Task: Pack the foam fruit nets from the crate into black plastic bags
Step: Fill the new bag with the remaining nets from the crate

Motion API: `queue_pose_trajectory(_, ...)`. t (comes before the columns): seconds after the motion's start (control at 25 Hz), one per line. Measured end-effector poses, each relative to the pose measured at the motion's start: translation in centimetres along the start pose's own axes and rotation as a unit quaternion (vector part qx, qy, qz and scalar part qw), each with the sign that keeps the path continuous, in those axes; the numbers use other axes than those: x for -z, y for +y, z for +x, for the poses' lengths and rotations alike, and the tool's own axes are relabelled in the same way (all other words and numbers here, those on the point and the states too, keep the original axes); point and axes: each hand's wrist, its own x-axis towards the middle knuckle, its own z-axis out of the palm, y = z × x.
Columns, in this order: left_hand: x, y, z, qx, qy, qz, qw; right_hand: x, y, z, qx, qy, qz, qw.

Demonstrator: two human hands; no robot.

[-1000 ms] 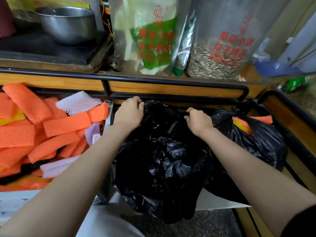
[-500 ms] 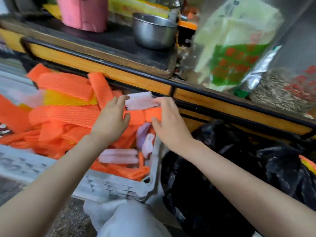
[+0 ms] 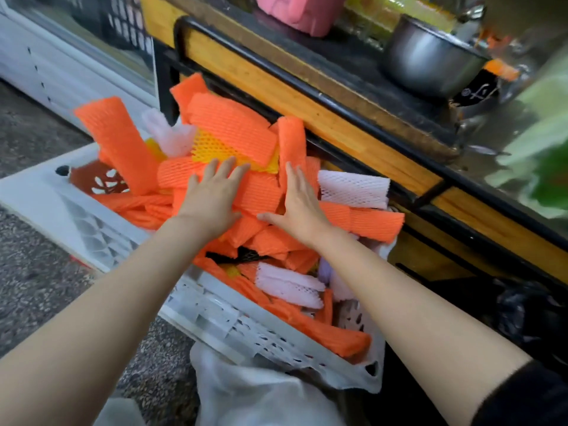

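Gathering step: the left hand (image 3: 212, 199) and right hand (image 3: 302, 210) rest flat, fingers (image 3: 228, 171) released and spread, on the foam nets (image 3: 233, 130) heaped in the crate (image 3: 215, 321). Next they should clasp the bundle beneath the fingers and carry it to the black bag (image 3: 528, 316), well to their right.

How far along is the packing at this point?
Done: little that shows; the black bag at the right edge is in view, but its contents are hidden. In hand: left hand and right hand lie flat, fingers straight, on the orange nets, gripping nothing yet. Left: nearly everything; the white crate is heaped with orange, white and yellow nets.
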Motion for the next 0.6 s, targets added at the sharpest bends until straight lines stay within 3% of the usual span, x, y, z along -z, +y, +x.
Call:
queue_pose_trajectory(0.24, -0.1, 0.1, 1.0, 0.013, 0.058, 0.056, 0.997, -0.6, 0.7, 2.2, -0.053, 0.022, 0.098, 0.994)
queue_pose_trajectory(0.36, -0.3, 0.5, 0.8, 0.009, 0.069, 0.027, 0.997, 0.0, 0.8, 2.4, -0.079, 0.068, 0.16, 0.982)
queue_pose_trajectory(0.6, -0.9, 2.8, -1.1, -0.008, 0.041, 0.009, 0.999, 0.8, 1.2, 1.0, -0.094, 0.064, 0.155, 0.981)
